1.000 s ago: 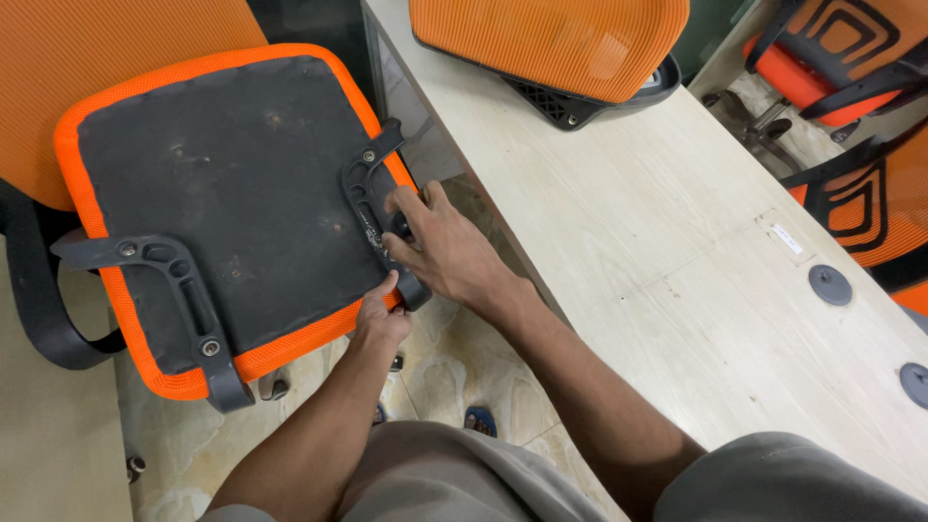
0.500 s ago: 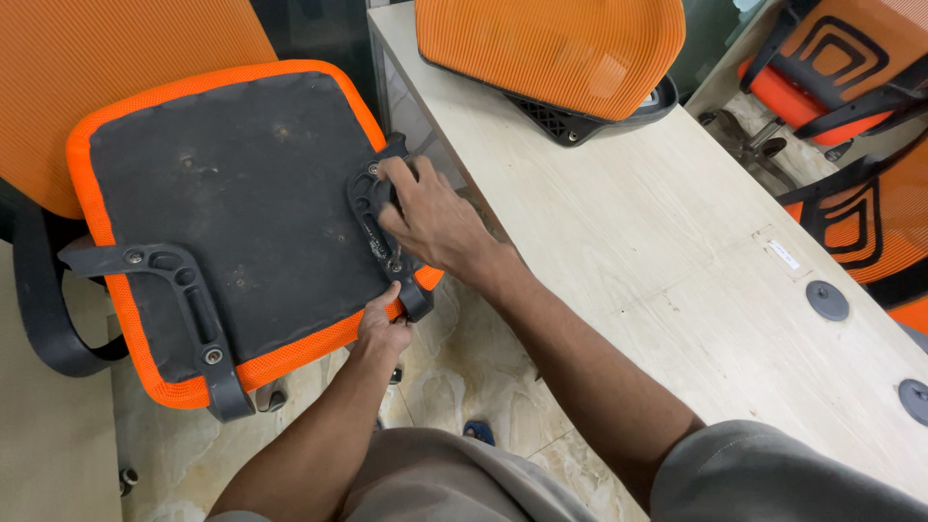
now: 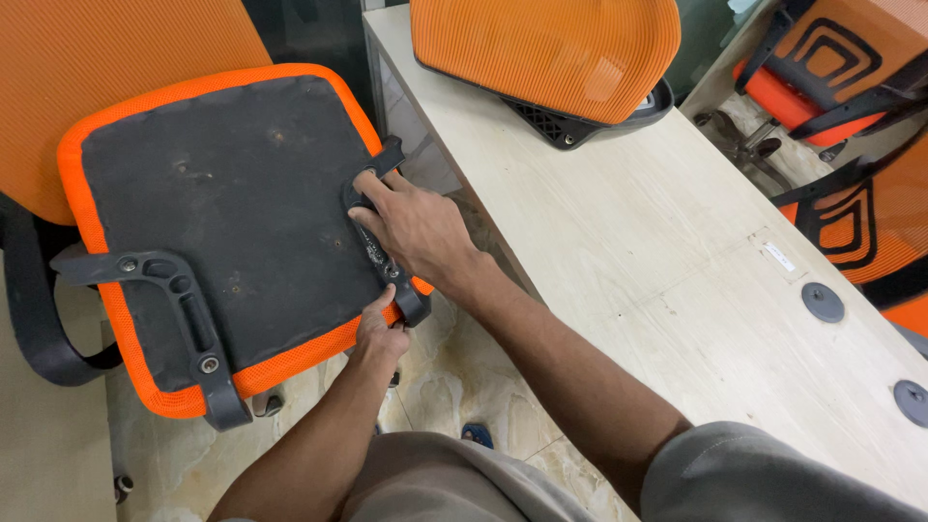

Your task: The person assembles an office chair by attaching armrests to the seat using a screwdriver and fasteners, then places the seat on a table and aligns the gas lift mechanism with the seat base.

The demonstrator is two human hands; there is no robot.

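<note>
Pale wood table [image 3: 677, 251] runs along the right, with an orange mesh chair back [image 3: 546, 53] lying at its far end. Left of it, an upturned orange seat cushion [image 3: 222, 208] shows its black underside. One black armrest bracket [image 3: 382, 242] lies along the cushion's right edge, another bracket [image 3: 179, 309] on the left. The right hand [image 3: 411, 227] presses on the right bracket, fingers curled over it. The left hand [image 3: 382, 333] pinches the cushion's near edge beside the bracket's lower end, its grip closed.
</note>
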